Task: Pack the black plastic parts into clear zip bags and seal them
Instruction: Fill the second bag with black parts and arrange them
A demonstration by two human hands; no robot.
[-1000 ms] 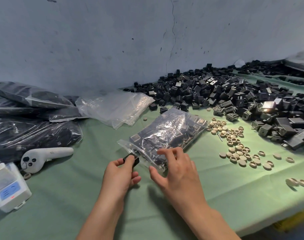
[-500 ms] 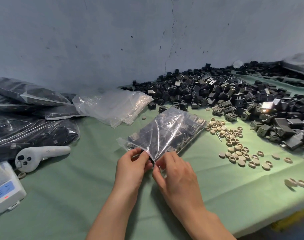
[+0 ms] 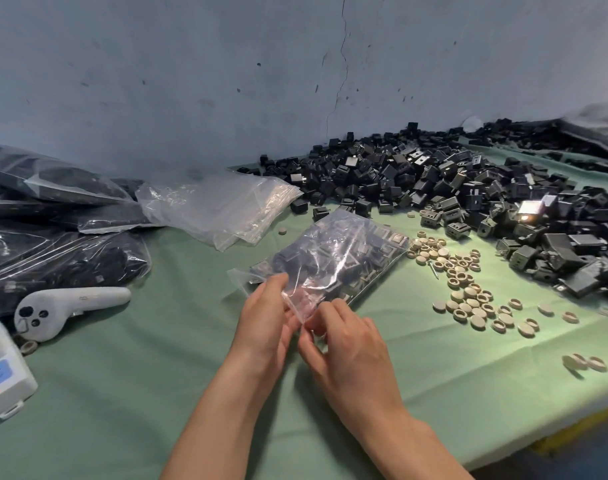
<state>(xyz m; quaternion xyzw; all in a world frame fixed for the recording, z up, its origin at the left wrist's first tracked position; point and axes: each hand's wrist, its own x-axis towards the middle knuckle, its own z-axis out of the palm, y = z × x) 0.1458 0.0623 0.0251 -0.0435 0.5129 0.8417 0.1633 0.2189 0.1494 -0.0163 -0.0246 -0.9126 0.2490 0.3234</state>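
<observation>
One clear zip bag filled with black plastic parts [image 3: 333, 261] lies on the green tabletop [image 3: 122, 375]. Its long axis runs from the mouth at near-left away to far-right. Two hands work at it: the left hand [image 3: 264, 327] and right hand [image 3: 347, 344] meet at the near end of the mouth strip, each grip closed to a fingertip pinch on the plastic. The strip runs from there to its far-left corner, nearer the left hand, so the sealing run likely goes that way. Whether it is sealed cannot be told. Counts: one pile of loose black plastic parts [image 3: 468, 188], uncountable; one heap of empty clear bags [image 3: 219, 209]; at least three filled bags [image 3: 53, 237] at left.
</observation>
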